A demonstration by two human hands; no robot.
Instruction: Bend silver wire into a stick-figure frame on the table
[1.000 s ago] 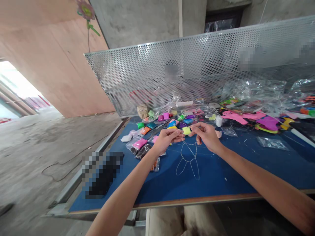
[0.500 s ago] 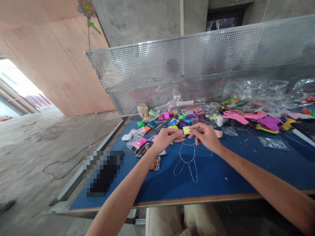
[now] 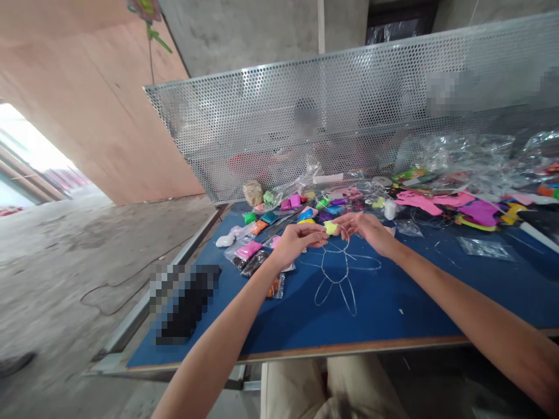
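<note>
A thin wire figure [image 3: 347, 266] hangs over the blue table, with several bent loops: a rounded middle, two long lower loops and side loops. My left hand [image 3: 293, 243] is closed, thumb and fingers pinching its upper part. At the fingertips, a small lump of pale yellow modelling clay [image 3: 331, 228] sits on the top wire loop. My right hand [image 3: 371, 231] has its fingers curled around the right side of that loop, fingertips at the clay. Exactly where the right fingertips press is hard to make out.
Packets of coloured clay, such as a pink packet [image 3: 248, 251], lie left of my hands. Pink cut-out shapes [image 3: 417, 202] and clear plastic bags [image 3: 467, 154] are piled at the right. A perforated metal panel [image 3: 271, 110] stands along the back. A pixelated dark object [image 3: 187, 305] lies front left.
My right fingers have shifted and loosened around the clay, showing more of the upper loop. The clay lump looks more spread. The wire figure has swung slightly right, its side loop now plainer.
</note>
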